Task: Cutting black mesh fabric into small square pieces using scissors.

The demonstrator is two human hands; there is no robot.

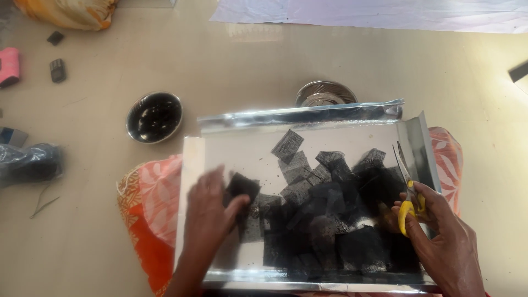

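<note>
Far left on the floor lie a pink spool (9, 66) and a dark plastic bag (30, 163); a steel bowl (154, 116) of dark bits stands nearer. A silver tray (193, 165) rests on orange cloth (149, 203). The left hand (208, 206) pinches one black square (242, 186) between thumb and fingers at the tray's left. A pile of black squares (330, 220) fills the middle. The right hand (440, 236) is closed around yellow-handled scissors (407, 187), blades pointing up.
</note>
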